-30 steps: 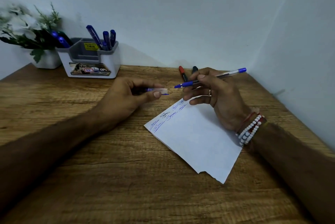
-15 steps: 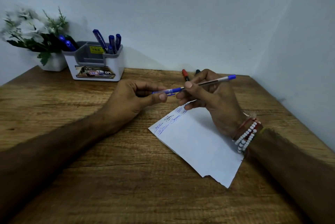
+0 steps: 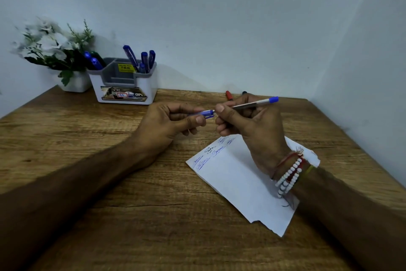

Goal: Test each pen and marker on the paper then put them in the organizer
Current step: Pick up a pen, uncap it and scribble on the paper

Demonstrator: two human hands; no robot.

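My right hand (image 3: 248, 125) grips a clear blue-ended pen (image 3: 254, 103) above the white paper (image 3: 241, 185), which carries several blue scribbles along its far edge. My left hand (image 3: 169, 125) pinches the pen's blue cap (image 3: 207, 113), which sits over the pen's tip. Behind my right hand lie a red marker (image 3: 229, 95) and a dark marker (image 3: 243, 93), mostly hidden. The white and grey organizer (image 3: 123, 86) stands at the back left and holds several blue pens (image 3: 142, 59).
A white pot of white flowers (image 3: 55, 51) stands left of the organizer. Walls close off the wooden table (image 3: 109, 215) at the back and on the right.
My two hands have come together. The cap held apart in my left hand one second ago now sits on the pen's tip.
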